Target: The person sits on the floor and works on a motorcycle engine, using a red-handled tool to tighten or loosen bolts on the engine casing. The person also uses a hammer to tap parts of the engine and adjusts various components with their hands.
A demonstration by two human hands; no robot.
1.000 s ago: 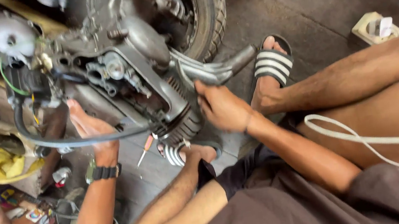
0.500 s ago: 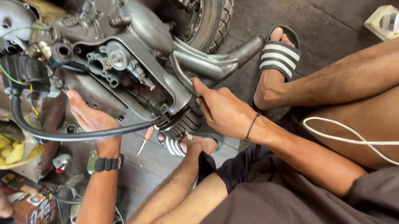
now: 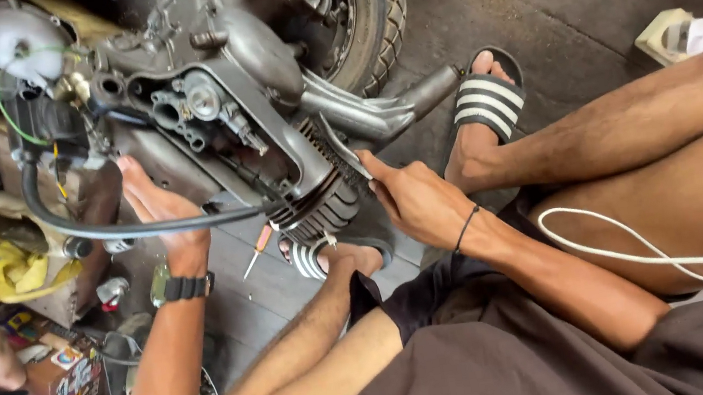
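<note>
The finned engine cylinder (image 3: 320, 201) juts from the scooter engine (image 3: 213, 107), its long axis slanting down-right toward the person. The right hand (image 3: 416, 203) presses its finned end, fingers uncurled; the left hand (image 3: 160, 218) rests open against the black hose (image 3: 138, 226).

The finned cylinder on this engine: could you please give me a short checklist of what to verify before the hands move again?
1. Right hand on the finned cylinder: ok, fingers rest at its edge.
2. Left hand steadying the engine case: ok, pressed against it.
3. Black hose away from the fins: not ok, it runs right up to them.
4. Screwdriver within reach: ok, it lies on the floor between the hands.
5. Feet away from the exhaust pipe: cannot tell, the sandalled foot is close.
</note>
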